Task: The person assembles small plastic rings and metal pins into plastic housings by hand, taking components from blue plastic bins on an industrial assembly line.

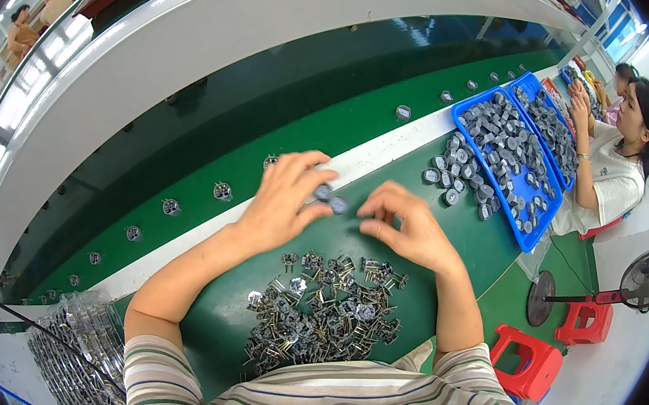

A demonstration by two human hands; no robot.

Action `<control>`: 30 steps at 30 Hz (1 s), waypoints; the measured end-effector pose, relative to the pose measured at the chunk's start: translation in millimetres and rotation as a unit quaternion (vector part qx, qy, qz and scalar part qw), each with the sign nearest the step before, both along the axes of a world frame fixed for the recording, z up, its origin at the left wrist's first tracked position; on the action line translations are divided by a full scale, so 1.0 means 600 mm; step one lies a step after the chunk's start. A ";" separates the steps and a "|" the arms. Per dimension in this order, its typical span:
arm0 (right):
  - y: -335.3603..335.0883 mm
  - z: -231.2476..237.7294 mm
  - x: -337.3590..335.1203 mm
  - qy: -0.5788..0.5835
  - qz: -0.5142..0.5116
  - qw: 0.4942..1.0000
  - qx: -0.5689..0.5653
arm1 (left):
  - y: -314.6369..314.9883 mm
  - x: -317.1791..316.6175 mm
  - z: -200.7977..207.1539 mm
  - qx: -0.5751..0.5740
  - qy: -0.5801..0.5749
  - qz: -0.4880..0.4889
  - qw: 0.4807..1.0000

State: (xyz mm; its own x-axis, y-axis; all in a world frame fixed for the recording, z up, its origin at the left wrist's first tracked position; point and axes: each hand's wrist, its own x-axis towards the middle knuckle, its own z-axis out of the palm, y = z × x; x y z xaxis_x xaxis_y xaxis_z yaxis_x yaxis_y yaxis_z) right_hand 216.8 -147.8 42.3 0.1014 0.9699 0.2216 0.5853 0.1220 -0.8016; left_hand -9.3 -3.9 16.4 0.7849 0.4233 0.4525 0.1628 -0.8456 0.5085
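Note:
My left hand (281,202) is over the green worktop beside the conveyor. Its thumb and fingers hold two small grey round caps (338,205), blurred by motion. To the right, my right hand (410,229) hovers with bent fingers and a gap between thumb and forefinger, and nothing shows in it. Close to my body, below both hands, lies a loose heap of small dark electronic parts with metal pins (320,317). More grey caps (454,169) are spilled on the worktop beyond my right hand.
Two blue trays (527,241) of grey caps stand at the right. Small parts sit spaced along the green conveyor belt (332,128). A co-worker (614,158) sits beyond the trays. Red stools (526,358) and a fan (641,271) stand right; stacked clear trays (76,342) lie left.

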 end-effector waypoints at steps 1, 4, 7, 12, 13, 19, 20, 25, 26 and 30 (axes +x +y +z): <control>-0.002 0.008 0.004 0.018 0.100 0.992 -0.078 | -0.005 -0.004 -0.004 0.001 0.001 0.003 1.000; -0.003 0.001 -0.005 -0.021 0.246 0.956 -0.158 | -0.008 -0.004 -0.020 -0.028 0.065 -0.045 0.996; -0.004 0.009 -0.004 0.000 0.241 0.945 -0.222 | -0.006 -0.003 -0.007 -0.075 0.059 -0.039 0.995; -0.001 -0.011 0.020 0.133 0.153 0.939 -0.277 | 0.014 -0.029 0.046 -0.040 0.179 -0.081 0.980; 0.000 -0.014 0.019 0.197 0.125 0.939 -0.253 | 0.020 -0.032 0.042 -0.039 0.179 -0.082 0.980; 0.013 -0.031 0.004 0.230 0.023 0.970 -0.079 | 0.011 -0.011 -0.012 -0.155 0.099 -0.048 0.982; 0.014 -0.036 0.004 0.186 -0.008 0.982 -0.009 | -0.001 -0.002 -0.016 -0.132 0.071 -0.057 0.987; 0.022 -0.035 0.012 -0.077 0.023 0.994 0.075 | -0.026 0.004 -0.014 -0.092 0.047 -0.048 0.993; 0.023 -0.033 0.015 -0.082 0.057 0.992 0.073 | -0.028 0.006 -0.015 -0.100 0.038 -0.038 0.994; 0.014 -0.020 0.013 -0.068 0.047 0.996 0.035 | -0.026 0.004 -0.028 -0.063 0.029 -0.039 0.997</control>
